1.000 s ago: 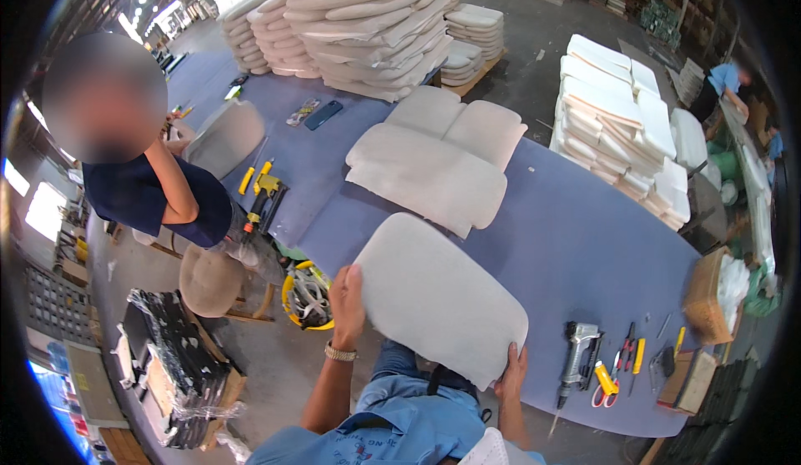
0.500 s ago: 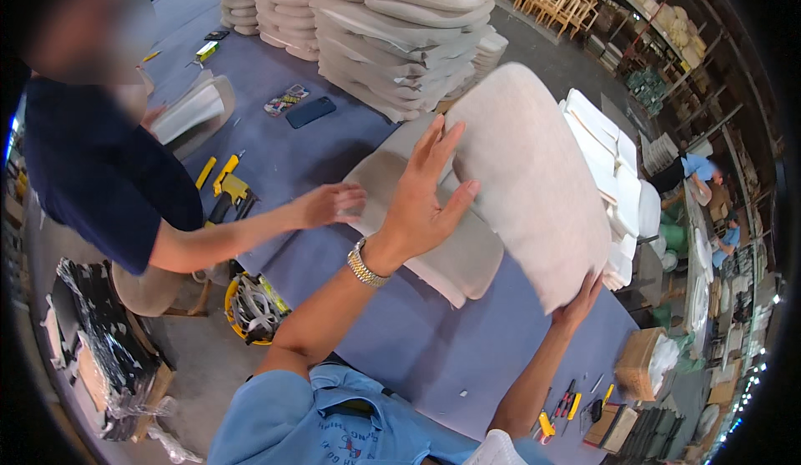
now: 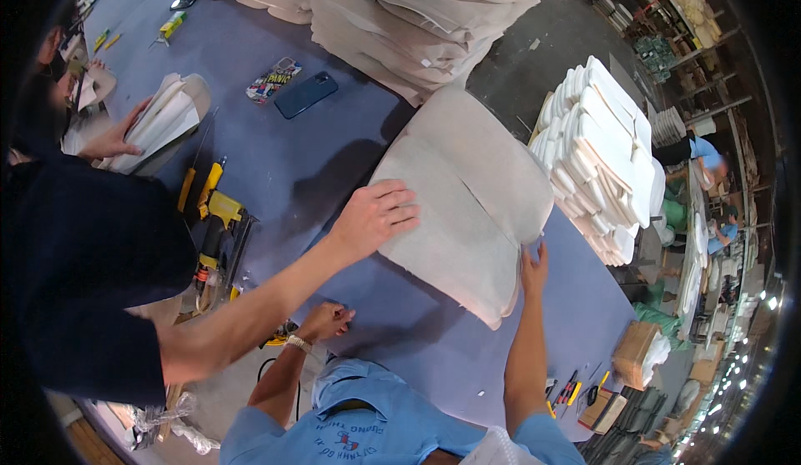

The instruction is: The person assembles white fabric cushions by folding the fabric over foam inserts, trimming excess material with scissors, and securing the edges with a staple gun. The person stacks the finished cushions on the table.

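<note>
Two pale beige fabric-covered cushion pads (image 3: 450, 206) lie against each other on the blue-grey table, a seam line running between them. At their right edge is my right hand (image 3: 534, 269), its thumb and forefinger apart and touching the border near a corner. My left hand (image 3: 327, 321), with a metal watch on the wrist, is low over the table's front edge, fingers curled and nothing visible in them. A co-worker's hand (image 3: 380, 215) presses flat on the left side of the pads. That person's other hand (image 3: 121, 140) is at a folded whitish pad (image 3: 167, 119).
Tall stacks of beige pads (image 3: 417, 27) stand at the back, and a white stack (image 3: 596, 156) to the right. A yellow staple gun (image 3: 224, 211), a dark phone (image 3: 306, 95) and a patterned case (image 3: 274, 80) lie at left. Hand tools (image 3: 571, 390) and a cardboard box (image 3: 638, 352) sit front right.
The pad that stood tilted by my right hand now lies down on the table. My left hand has dropped toward the front edge. The co-worker's hand has come onto the pads.
</note>
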Available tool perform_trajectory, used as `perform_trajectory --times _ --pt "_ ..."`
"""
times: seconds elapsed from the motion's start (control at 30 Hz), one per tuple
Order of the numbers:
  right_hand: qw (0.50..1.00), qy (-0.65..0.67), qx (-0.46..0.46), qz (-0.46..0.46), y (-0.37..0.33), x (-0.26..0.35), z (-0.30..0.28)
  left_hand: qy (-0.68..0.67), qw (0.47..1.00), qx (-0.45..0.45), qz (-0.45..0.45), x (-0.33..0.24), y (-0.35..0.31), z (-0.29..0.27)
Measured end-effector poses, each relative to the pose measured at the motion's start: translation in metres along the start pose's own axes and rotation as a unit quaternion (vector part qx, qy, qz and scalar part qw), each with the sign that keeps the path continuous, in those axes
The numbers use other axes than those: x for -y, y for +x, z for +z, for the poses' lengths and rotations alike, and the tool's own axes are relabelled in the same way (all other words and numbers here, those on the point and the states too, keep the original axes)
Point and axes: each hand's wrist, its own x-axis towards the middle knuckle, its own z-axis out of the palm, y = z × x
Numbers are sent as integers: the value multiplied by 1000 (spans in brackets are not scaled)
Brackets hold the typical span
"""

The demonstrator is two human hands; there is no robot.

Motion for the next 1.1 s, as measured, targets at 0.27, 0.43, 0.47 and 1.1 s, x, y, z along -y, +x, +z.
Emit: perform_trajectory --times 0.27,0.43,0.47,1.1 --pt "981 -30 -134 139 -177 -209 -50 -31 991 102 -86 -30 40 -19" --pt "978 -118 -163 58 -262 -181 4 -34 992 103 -68 -36 34 -28" --pt "975 -136 -168 54 -270 -165 14 -32 991 107 -72 -34 38 -29" --pt "988 -98 -114 37 -248 -158 8 -21 1000 10 -10 -13 41 -11"
